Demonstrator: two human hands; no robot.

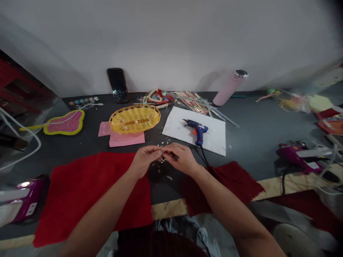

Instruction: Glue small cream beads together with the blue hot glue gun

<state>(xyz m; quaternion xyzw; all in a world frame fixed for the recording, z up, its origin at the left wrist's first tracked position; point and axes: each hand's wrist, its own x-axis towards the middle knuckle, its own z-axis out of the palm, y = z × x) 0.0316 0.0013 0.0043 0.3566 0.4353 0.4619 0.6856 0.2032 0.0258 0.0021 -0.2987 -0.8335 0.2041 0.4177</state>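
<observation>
My left hand (146, 159) and my right hand (182, 157) meet fingertip to fingertip over the dark table. Both are closed in a pinch; whatever sits between the fingers is too small and hidden to name. Small pale bits (162, 160) lie scattered on the table beneath and around them. Left of my left hand spreads a red cloth (99, 185). Beyond my right hand, a blue glue gun (197, 130) rests on a white board (214, 141), its cord running toward me. A yellow woven basket (134, 121) stands past my left hand, on pink sheets (127, 139).
Sticks (194, 101) lie in a pile near the wall. A pink bottle (229, 88) and a phone (118, 85) lean there. A yellow-rimmed pink fan (64, 123) is at left. Purple devices (300, 157) sit on the sides; a dark red cloth (235, 180) overhangs the front edge.
</observation>
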